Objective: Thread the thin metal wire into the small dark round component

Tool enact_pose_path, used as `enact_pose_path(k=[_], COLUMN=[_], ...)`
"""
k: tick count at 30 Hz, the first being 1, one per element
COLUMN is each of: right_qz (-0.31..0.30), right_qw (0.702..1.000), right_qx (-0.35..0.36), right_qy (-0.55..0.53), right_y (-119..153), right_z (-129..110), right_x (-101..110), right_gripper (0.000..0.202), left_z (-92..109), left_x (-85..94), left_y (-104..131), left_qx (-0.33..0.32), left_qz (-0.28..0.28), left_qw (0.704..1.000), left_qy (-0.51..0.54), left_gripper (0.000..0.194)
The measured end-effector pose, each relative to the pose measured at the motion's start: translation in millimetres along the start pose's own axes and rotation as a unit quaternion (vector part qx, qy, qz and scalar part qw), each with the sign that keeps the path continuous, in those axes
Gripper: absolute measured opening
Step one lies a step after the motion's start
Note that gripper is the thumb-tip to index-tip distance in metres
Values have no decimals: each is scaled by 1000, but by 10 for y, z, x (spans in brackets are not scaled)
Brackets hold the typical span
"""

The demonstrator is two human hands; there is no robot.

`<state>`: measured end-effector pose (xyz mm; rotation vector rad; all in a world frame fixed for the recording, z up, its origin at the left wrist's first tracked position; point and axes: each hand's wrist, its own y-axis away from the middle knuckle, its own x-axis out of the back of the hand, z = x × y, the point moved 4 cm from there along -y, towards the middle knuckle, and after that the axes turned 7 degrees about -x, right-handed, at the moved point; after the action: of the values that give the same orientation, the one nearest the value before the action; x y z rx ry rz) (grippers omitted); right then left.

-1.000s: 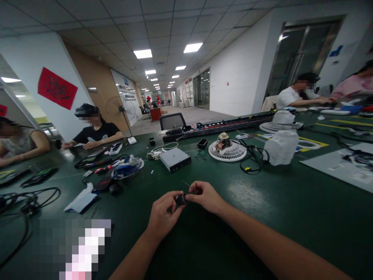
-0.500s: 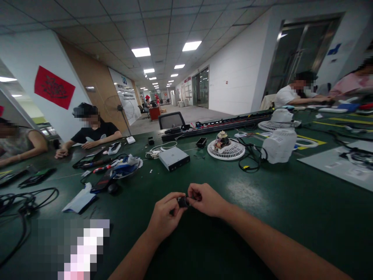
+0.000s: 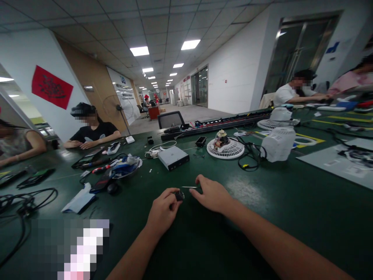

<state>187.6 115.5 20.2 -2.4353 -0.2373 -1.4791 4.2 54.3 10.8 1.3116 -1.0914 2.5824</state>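
My left hand (image 3: pixel 163 209) is closed around a small black cylindrical part (image 3: pixel 179 195), whose end shows a thin shiny ring. It holds this part just above the green table. To its right, my right hand (image 3: pixel 213 195) has its thumb and index finger spread apart. A thin, pale, needle-like strip (image 3: pixel 189 187) reaches from the gap between those fingers toward the left. Whether the fingers touch the strip or it lies on the table, I cannot tell. The two hands are apart from each other.
Ahead stand a silver disc drive (image 3: pixel 174 158), a white fan grille with a motor (image 3: pixel 225 149) and a white housing (image 3: pixel 279 144). A blue cloth bundle (image 3: pixel 126 166), tools and cables (image 3: pixel 21 208) lie left. Co-workers (image 3: pixel 92 132) sit around the table (image 3: pixel 227 249).
My right hand has let go of the black part's end, moved slightly right and up, and spread its fingers. The thin strip now shows. My left hand has shifted a little left with the part.
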Motion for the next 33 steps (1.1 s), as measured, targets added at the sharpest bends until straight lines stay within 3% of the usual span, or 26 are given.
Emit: enact_pose_path(k=[3, 8, 19, 33], right_qz=[12, -6, -17, -1], right_qw=[998, 988, 979, 980], right_qx=[56, 147, 191, 176], right_qy=[27, 39, 62, 92], right_y=[-8, -7, 10, 47], right_z=[-30, -117, -124, -174], right_x=[53, 27, 50, 66], right_gripper=[20, 16, 17, 20], left_z=[-66, -67, -39, -62], left_x=[19, 19, 25, 6], left_y=[8, 3, -18, -4], left_qx=[23, 29, 13, 16], left_qz=[20, 23, 21, 0], left_qw=[999, 999, 999, 1000], left_qy=[-12, -3, 27, 24], left_gripper=[27, 28, 28, 26])
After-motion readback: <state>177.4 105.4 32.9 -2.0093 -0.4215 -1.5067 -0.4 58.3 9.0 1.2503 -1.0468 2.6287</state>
